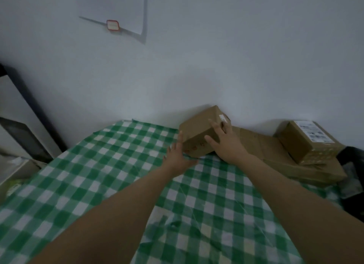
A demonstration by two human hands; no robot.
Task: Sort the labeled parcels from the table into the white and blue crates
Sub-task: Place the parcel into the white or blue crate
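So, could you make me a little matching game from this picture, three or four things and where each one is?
Things: 1 tilted parcel; 2 large-label parcel; 3 flat carton; 4 paper sheet.
Places: A on the wall; B between left hand and right hand; C under the large-label parcel; D atop the flat carton, far right.
Pairs: 1-B, 2-D, 3-C, 4-A.

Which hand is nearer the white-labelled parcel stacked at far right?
Right. The right hand rests on the tilted box, left of the white-labelled parcel; the left hand is farther left, against that box's left face.
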